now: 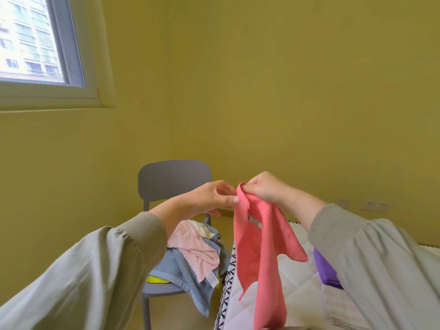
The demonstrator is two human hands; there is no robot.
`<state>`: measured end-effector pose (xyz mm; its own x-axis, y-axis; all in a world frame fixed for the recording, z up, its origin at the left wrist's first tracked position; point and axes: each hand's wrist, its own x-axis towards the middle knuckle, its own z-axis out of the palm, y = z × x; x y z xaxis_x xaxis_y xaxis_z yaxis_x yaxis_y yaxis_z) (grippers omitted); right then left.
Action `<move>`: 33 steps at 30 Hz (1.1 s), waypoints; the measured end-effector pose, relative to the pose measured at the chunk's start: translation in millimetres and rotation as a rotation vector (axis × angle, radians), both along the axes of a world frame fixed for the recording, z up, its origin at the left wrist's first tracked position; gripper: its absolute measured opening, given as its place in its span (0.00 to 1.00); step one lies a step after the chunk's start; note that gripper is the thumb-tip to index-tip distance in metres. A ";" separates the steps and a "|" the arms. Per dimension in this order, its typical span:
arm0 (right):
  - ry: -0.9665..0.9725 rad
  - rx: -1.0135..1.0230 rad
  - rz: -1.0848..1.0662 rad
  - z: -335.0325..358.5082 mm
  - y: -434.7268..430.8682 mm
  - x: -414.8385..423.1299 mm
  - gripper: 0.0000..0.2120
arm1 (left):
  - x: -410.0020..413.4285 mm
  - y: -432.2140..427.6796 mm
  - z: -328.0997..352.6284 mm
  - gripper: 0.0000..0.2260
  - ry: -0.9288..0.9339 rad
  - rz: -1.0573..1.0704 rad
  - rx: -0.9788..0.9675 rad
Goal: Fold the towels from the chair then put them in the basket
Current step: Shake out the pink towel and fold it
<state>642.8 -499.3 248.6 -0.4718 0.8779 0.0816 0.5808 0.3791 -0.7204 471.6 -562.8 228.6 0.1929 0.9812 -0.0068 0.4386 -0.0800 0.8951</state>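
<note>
A coral-pink towel (262, 253) hangs in the air over the mattress edge. My right hand (264, 188) pinches its top corner. My left hand (212, 197) is right beside that corner, its fingertips at the towel's upper edge; whether they grip the cloth I cannot tell. Behind and below stands a grey chair (173, 179) with a heap on its seat: a pale pink towel (195, 246) on top of a blue towel (181, 270), with a bit of yellow-green cloth (156, 279) underneath. A purple basket (326, 270) shows partly behind my right sleeve.
A white quilted mattress (292, 282) with a black-and-white patterned side fills the lower right. Yellow walls close the corner behind the chair. A window (33, 39) is at upper left. Wall sockets (375, 206) sit low on the right wall.
</note>
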 end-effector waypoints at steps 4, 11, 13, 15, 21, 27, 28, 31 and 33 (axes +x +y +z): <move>-0.054 0.014 -0.014 2.3 1.8 1.4 0.13 | 13.8 6.7 -8.7 0.08 0.249 0.198 0.219; -0.096 0.030 0.035 0.8 3.8 3.7 0.10 | 11.4 19.6 -16.2 0.11 0.246 0.454 0.394; -0.149 0.021 0.060 -1.3 5.0 5.8 0.06 | 7.2 21.6 -16.5 0.12 0.230 0.518 0.434; -0.232 0.037 0.045 -6.1 8.4 7.5 0.03 | 3.0 21.6 -15.5 0.11 0.199 0.580 0.479; -0.338 0.098 -0.174 -26.5 30.0 26.7 0.15 | -14.2 22.2 -16.3 0.14 0.051 0.795 0.536; -0.312 0.177 -0.367 -34.0 42.5 56.4 0.11 | -32.7 19.3 -15.6 0.13 0.010 0.858 0.485; -0.271 0.197 -0.393 -33.0 43.4 59.9 0.10 | -33.9 18.6 -14.7 0.13 0.003 0.860 0.480; 0.003 0.176 -0.419 -28.9 44.9 67.4 0.11 | -36.5 16.4 -9.8 0.16 -0.013 0.876 0.466; 0.247 0.104 -0.397 -25.9 44.0 70.5 0.08 | -37.0 14.5 -6.7 0.18 -0.037 0.892 0.460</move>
